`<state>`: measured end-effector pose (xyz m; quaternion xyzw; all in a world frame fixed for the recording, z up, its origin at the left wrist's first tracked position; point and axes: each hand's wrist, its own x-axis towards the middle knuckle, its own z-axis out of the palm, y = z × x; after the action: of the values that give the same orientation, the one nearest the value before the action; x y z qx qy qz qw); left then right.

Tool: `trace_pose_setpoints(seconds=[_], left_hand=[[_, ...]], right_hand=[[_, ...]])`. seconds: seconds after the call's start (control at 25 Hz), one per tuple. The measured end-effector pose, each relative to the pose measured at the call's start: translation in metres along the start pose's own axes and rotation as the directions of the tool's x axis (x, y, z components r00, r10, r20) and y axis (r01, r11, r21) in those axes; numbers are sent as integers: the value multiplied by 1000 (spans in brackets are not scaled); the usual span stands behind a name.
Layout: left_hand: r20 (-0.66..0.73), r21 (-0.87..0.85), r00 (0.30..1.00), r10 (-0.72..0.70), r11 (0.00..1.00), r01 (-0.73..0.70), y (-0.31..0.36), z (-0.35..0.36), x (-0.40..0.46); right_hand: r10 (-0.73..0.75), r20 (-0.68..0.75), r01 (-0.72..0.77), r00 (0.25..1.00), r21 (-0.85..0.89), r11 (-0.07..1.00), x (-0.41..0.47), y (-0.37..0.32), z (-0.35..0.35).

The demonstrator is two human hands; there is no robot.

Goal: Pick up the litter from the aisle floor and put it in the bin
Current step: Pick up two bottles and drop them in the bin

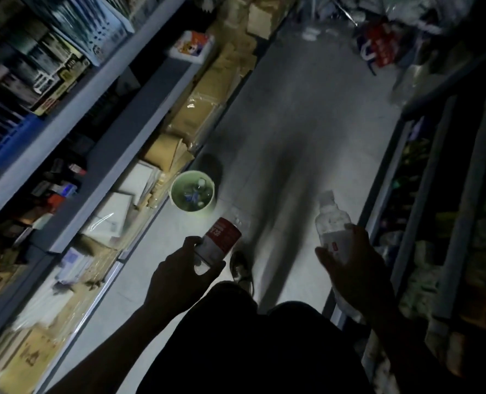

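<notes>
My left hand (179,273) grips a clear plastic bottle with a red label (221,237), its neck pointing away toward the bin. In my right hand (349,268) is a second clear plastic bottle (331,220) with a white cap, held up over the right side of the aisle. The bin (177,201) is a small pale green bucket on the floor beside the left shelf base, just beyond the red-label bottle. Some bottles lie inside it. The scene is dim and blurred.
The grey aisle floor (307,115) runs ahead between the left shelving (74,115), stocked with envelopes and stationery, and the right shelving (446,177). A red bag (378,48) and clear litter (311,34) lie at the far end. My shoe (240,265) shows below the left bottle.
</notes>
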<state>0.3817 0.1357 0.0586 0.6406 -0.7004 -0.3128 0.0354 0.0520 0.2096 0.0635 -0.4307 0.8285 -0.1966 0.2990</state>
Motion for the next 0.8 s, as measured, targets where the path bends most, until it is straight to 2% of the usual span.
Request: trace_pose_setpoints(seconds=[0.16, 0.32, 0.48, 0.56, 0.64, 0.72, 0.8], left_hand=[[-90, -8, 995, 31, 999, -32, 12, -37, 95], [-156, -28, 988, 20, 999, -24, 30, -73, 173], [-169, -124, 981, -97, 989, 77, 36, -88, 237], [-169, -202, 961, -218, 962, 183, 34, -86, 261], [-176, -316, 905, -388, 893, 322, 31, -84, 275], [-130, -453, 828, -545, 776, 440, 25, -79, 286], [6, -673, 703, -711, 517, 529, 15, -73, 297]], right_hand=[[44, 59, -42, 997, -35, 998, 46, -27, 1], [5, 86, -2, 996, -41, 999, 102, -50, 0], [-28, 169, 39, 985, -63, 997, 199, -85, 1], [-81, 248, 103, 965, -79, 992, 256, -109, 4], [-147, 326, 185, 934, -87, 979, 305, -138, 10], [-200, 412, 260, 889, -92, 961, 344, -166, 23], [-229, 518, 319, 824, -89, 944, 378, -192, 48]])
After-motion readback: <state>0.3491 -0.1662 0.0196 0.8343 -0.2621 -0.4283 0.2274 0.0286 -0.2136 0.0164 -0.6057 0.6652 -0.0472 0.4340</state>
